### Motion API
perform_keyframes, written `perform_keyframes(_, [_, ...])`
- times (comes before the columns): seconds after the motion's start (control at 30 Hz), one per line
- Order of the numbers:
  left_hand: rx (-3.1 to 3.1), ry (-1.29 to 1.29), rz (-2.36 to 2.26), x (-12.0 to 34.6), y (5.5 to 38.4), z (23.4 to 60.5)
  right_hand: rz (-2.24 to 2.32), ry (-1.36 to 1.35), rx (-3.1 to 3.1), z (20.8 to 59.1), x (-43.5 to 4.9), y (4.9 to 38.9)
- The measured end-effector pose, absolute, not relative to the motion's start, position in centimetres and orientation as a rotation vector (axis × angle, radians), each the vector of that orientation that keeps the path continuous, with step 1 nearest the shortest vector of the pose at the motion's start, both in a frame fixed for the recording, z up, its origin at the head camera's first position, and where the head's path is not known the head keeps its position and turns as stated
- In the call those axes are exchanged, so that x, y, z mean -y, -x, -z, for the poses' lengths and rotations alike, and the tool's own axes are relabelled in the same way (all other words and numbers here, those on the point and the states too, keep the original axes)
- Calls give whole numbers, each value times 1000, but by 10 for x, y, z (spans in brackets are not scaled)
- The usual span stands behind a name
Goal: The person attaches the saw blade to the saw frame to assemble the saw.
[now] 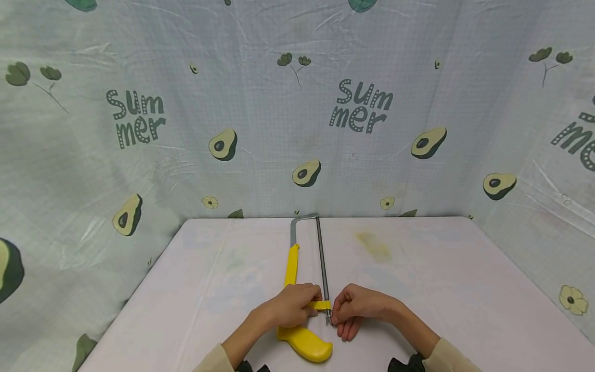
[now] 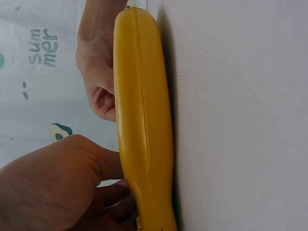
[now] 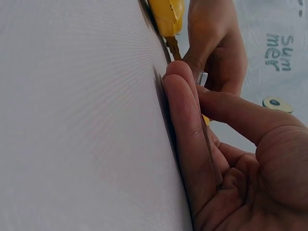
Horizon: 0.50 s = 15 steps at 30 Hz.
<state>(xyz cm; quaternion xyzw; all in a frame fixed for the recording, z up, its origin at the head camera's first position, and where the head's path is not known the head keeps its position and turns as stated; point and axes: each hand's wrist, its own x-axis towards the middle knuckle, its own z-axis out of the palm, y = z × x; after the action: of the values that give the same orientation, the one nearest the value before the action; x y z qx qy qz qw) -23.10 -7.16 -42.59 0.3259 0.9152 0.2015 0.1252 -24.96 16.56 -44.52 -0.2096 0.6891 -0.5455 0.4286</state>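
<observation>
A hacksaw (image 1: 307, 345) with a yellow handle lies on the white table, its grey frame end pointing away. Along its right side runs a straight dark metal bar (image 1: 323, 253), which passes into a yellow bracket near the handle. My left hand (image 1: 294, 305) grips the yellow part of the saw just above the handle, fingers by the bracket. At the bar's near end is a small metal wing nut (image 1: 328, 317), which my right hand (image 1: 359, 310) pinches between thumb and finger. In the right wrist view, the fingers (image 3: 185, 110) partly hide the metal end.
The white tabletop (image 1: 418, 268) spreads around the saw, with a yellowish stain (image 1: 374, 247) at the back right. Behind and beside it hangs a pale sheet (image 1: 260, 103) printed with avocados and lettering.
</observation>
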Motion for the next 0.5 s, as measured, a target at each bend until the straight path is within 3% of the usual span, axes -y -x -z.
perform_keyframes(0.5, [-2658,-946,-594,72,232,427,1358,522,-1719,445,-166,250])
